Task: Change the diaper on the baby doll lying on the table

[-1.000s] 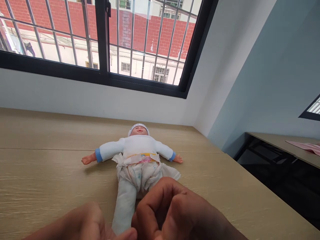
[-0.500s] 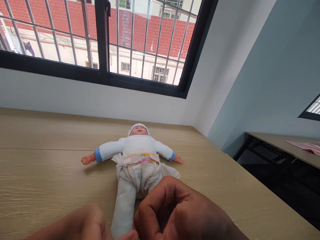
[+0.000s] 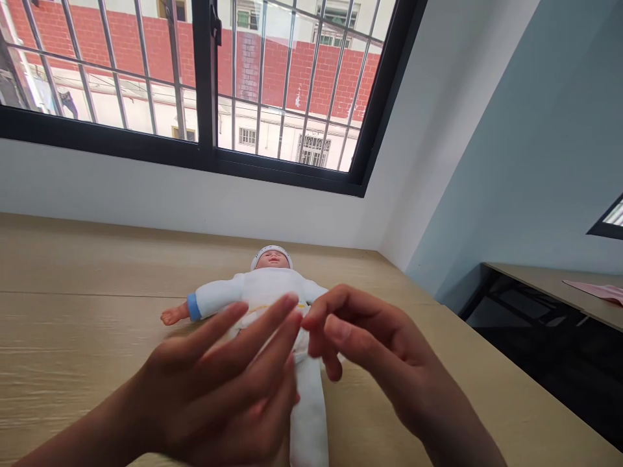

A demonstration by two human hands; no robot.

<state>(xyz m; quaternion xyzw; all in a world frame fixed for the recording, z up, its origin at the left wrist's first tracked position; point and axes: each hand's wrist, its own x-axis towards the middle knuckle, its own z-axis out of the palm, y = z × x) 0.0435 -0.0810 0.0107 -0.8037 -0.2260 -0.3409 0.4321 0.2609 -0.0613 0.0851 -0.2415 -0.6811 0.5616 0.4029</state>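
Note:
A baby doll (image 3: 272, 285) in a white top with blue cuffs and a white cap lies on its back, head toward the window. Around its waist is a diaper (image 3: 300, 344), mostly hidden behind my hands. My left hand (image 3: 228, 383) is raised over the doll's lower body, fingers stretched out and apart, slightly blurred. My right hand (image 3: 370, 344) hovers beside it over the doll's hip, fingers loosely curved and apart, with nothing in it. The fingertips of both hands come close together. One white leg (image 3: 309, 415) of the doll shows below them.
The doll lies on a wooden table (image 3: 87, 350) against a white wall, beneath a barred window (image 3: 207, 155). To the right, beyond the table's edge, stands another table (image 3: 530, 275) with a pink cloth (image 3: 596, 290) on it.
Both hands have risen from beside the doll's legs to in front of its waist. Their fingers have gone from curled to spread. The camera view has shifted slightly.

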